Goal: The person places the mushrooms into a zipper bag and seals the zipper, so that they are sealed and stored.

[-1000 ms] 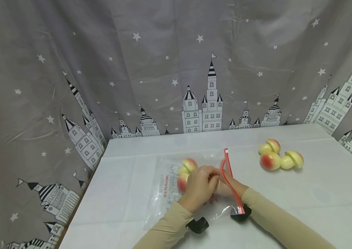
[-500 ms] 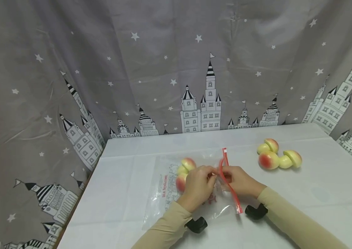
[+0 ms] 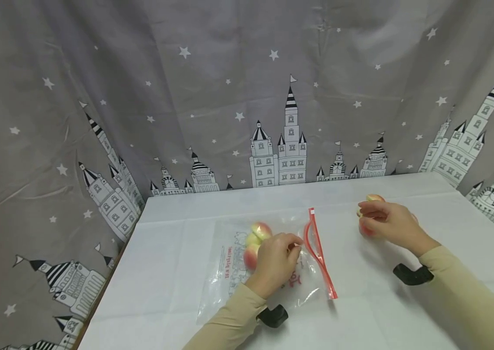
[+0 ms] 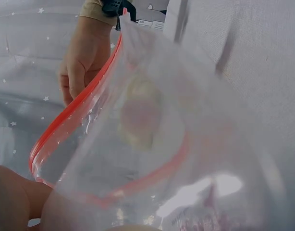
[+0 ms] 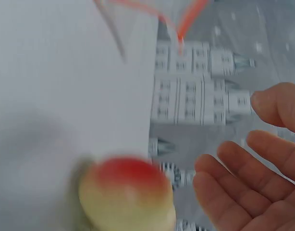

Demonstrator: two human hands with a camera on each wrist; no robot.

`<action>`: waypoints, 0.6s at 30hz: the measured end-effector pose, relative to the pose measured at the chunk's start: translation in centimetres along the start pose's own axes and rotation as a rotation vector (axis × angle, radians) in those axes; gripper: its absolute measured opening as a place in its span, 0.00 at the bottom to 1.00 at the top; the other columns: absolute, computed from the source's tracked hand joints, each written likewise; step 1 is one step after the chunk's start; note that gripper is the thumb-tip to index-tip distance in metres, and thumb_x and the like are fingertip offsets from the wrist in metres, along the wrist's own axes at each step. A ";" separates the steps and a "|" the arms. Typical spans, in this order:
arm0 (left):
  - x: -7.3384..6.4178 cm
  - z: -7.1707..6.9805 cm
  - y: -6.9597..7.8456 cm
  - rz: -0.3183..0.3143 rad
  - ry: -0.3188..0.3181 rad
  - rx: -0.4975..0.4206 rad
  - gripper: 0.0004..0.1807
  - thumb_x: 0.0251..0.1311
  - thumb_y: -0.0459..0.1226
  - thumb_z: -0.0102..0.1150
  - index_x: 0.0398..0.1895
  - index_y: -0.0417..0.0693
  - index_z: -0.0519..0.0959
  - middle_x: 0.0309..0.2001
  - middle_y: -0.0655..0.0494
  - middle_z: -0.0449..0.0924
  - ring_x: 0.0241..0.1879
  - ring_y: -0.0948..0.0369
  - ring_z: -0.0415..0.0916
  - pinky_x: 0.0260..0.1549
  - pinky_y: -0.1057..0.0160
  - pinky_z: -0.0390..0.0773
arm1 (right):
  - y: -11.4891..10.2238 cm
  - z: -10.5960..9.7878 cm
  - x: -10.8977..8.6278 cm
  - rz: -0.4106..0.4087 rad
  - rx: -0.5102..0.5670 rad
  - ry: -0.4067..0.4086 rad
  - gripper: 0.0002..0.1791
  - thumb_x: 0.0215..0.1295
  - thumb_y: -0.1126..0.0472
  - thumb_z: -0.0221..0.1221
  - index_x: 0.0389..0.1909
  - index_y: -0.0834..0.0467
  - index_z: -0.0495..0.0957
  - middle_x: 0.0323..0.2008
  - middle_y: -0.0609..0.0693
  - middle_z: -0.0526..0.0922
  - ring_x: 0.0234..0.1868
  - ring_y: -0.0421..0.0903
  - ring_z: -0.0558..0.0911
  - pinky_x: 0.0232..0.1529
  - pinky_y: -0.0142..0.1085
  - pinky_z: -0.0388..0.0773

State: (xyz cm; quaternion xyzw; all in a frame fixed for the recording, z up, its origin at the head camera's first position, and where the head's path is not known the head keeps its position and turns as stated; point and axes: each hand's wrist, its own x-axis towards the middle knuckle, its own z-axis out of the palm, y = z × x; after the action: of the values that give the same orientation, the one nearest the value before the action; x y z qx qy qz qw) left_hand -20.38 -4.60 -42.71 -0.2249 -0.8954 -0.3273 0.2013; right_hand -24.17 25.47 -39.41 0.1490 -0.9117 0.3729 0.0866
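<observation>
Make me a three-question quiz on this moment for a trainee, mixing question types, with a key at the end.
1. True or false: the mouth of the bag stands open.
2. The right grip is near the loose pieces. What is it holding? A) one piece; B) two pieces; C) nothing.
3. What does the left grip hold, and near which part of it?

Key:
1. True; the left wrist view shows it gaping.
2. C; in the right wrist view its fingers are bare.
3. The bag, near the red zip.
</observation>
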 end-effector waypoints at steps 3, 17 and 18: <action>0.0 -0.1 0.0 -0.019 -0.019 -0.004 0.07 0.60 0.31 0.63 0.37 0.49 0.88 0.29 0.58 0.86 0.27 0.69 0.73 0.29 0.75 0.72 | 1.0 -1.8 0.1 0.056 -0.060 0.035 0.23 0.67 0.60 0.64 0.59 0.67 0.78 0.51 0.66 0.86 0.38 0.13 0.72 0.41 0.15 0.72; 0.0 0.0 -0.1 0.008 0.000 0.002 0.07 0.58 0.30 0.63 0.36 0.48 0.88 0.27 0.58 0.85 0.25 0.70 0.71 0.27 0.76 0.70 | 6.7 -5.0 0.3 0.190 -0.217 0.056 0.29 0.72 0.52 0.57 0.63 0.71 0.72 0.59 0.76 0.77 0.56 0.74 0.77 0.52 0.63 0.76; 0.0 0.0 -0.1 0.005 -0.003 0.000 0.07 0.58 0.30 0.63 0.36 0.48 0.88 0.27 0.58 0.85 0.25 0.70 0.71 0.27 0.76 0.70 | 7.0 -5.1 0.3 0.208 -0.220 0.035 0.30 0.73 0.51 0.57 0.64 0.71 0.71 0.59 0.77 0.76 0.57 0.75 0.77 0.52 0.63 0.75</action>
State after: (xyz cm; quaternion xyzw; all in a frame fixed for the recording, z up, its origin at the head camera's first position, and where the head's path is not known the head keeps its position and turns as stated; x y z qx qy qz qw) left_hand -20.43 -4.68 -42.78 -0.2277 -0.8952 -0.3262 0.2008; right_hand -26.57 33.76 -40.30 0.0366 -0.9559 0.2804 0.0792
